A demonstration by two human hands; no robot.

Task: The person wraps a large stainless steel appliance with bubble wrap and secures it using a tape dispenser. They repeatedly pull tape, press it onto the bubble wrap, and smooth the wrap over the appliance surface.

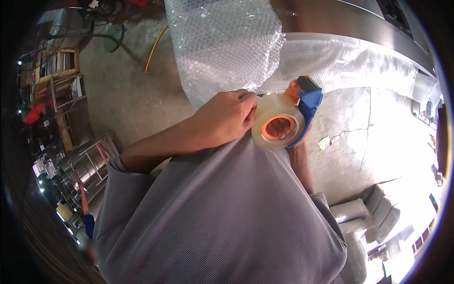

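My right hand [280,128] is mostly hidden behind a tape dispenser [310,100] with a blue and orange body; part of the hand shows through the roll's core. The dispenser carries a wide roll of clear packing tape [265,109] with an orange inner ring. Against the roll's left side, my left hand [227,113] is closed, fingers curled in, and what it pinches cannot be made out. Just beyond both hands a sheet of clear bubble wrap [227,42] hangs down, and more bubble wrap [350,59] runs off to the right along a metal surface.
A brushed metal panel [326,19] spans the far right. On the concrete floor [127,90] lies a yellow hose [155,49]. Metal frames [90,163] and another person's arm [84,201] are at the left. Wrapped grey bundles [373,213] sit at the lower right.
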